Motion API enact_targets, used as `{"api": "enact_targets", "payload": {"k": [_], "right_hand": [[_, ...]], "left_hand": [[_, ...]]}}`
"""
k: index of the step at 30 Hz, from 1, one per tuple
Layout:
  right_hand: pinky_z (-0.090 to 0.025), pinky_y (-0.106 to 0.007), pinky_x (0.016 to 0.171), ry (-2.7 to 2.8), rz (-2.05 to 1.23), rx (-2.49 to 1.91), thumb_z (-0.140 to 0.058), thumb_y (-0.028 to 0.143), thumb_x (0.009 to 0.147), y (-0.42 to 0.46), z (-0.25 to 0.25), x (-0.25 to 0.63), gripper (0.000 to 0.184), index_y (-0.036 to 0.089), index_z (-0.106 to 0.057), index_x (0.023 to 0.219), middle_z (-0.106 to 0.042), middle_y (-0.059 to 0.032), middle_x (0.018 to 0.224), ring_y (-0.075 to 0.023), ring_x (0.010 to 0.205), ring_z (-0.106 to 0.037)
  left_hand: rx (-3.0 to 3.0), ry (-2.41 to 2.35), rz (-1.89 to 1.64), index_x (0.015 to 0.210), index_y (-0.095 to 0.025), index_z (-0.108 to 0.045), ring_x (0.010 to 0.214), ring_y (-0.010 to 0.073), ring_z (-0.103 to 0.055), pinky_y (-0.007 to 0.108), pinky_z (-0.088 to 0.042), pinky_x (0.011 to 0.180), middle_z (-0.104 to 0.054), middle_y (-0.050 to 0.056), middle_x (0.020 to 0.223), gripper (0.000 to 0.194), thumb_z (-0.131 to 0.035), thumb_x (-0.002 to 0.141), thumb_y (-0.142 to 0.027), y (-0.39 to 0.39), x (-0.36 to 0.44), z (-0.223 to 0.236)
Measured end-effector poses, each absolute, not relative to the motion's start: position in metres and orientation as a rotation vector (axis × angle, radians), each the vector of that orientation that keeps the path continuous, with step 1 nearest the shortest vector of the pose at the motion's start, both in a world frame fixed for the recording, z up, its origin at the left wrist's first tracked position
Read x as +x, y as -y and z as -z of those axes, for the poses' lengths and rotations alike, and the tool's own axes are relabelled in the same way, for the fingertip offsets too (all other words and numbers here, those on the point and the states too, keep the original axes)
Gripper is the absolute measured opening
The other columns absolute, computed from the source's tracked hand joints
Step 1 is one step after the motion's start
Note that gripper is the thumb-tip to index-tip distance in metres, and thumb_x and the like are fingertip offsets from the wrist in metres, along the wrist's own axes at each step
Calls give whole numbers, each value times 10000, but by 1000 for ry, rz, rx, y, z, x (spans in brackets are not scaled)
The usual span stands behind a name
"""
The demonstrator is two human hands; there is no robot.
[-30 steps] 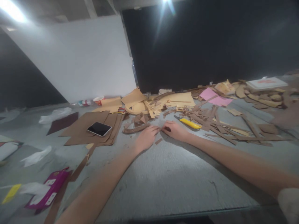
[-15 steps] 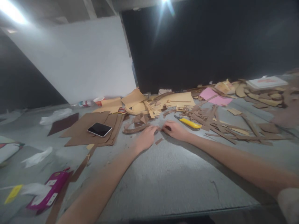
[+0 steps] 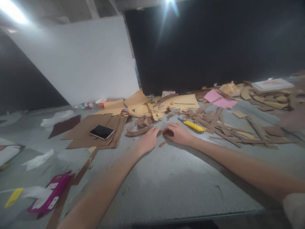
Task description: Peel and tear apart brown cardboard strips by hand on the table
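Near the middle of the table, my left hand [image 3: 149,140] has its fingers pinched at a narrow brown strip [image 3: 161,131]. My right hand [image 3: 179,133] is closed round a small brown roll [image 3: 169,133] at the strip's other end. The hands are a short gap apart. Left of my left hand lies a curved brown strip [image 3: 137,132]; whether it joins the held one is hidden. A small brown scrap [image 3: 162,144] rests just below the gap. Beyond my right hand is a yellow utility knife [image 3: 194,126].
A phone [image 3: 101,132] lies on stacked brown sheets [image 3: 78,141] at left. Brown offcuts [image 3: 221,127] spread to the right, near a pink sheet [image 3: 219,98]. Tan sheets [image 3: 183,101] lie behind. At front left is a magenta tissue pack [image 3: 53,194].
My right hand has turned slightly, and the small brown roll in its fingers shows more clearly. My left hand has shifted only a little.
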State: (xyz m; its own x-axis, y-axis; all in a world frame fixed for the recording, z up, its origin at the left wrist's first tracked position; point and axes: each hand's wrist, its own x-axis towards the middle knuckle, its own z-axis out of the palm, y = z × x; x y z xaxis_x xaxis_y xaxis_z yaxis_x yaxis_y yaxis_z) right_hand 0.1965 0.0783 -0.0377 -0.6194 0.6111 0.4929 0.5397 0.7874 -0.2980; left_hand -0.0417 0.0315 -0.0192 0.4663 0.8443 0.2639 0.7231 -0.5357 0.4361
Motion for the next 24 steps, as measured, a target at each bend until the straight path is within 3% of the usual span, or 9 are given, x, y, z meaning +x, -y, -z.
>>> {"api": "enact_targets", "payload": {"k": [10,17,24], "right_hand": [[-449,-374,905,2387,-126,-831,-697,238,1009,-78,38,196,53,196,-727,997,-739,-76,994,-248,967,-679],[-442,-370,930,2390,-170,-849,-692,224,993,-78,39,196,52,202,-732,1020,-747,-75,1028,-244,979,-681],[-439,-354,887,2370,-167,-847,-690,218,986,-78,39,196,49,194,-733,992,-740,-70,988,-230,926,-671]], "left_hand": [[2552,-1284,-620,1329,-181,-623,1378,256,-585,449,-443,1237,-659,124,1367,527,-409,893,23,-27,-41,15],[2617,-1206,-652,1180,-183,-674,1319,248,-602,431,-479,1193,-703,97,1284,463,-429,877,66,-30,-42,18],[2667,-1191,-617,1273,-175,-652,1341,248,-597,436,-482,1196,-693,112,1303,496,-432,898,66,-30,-43,18]]}}
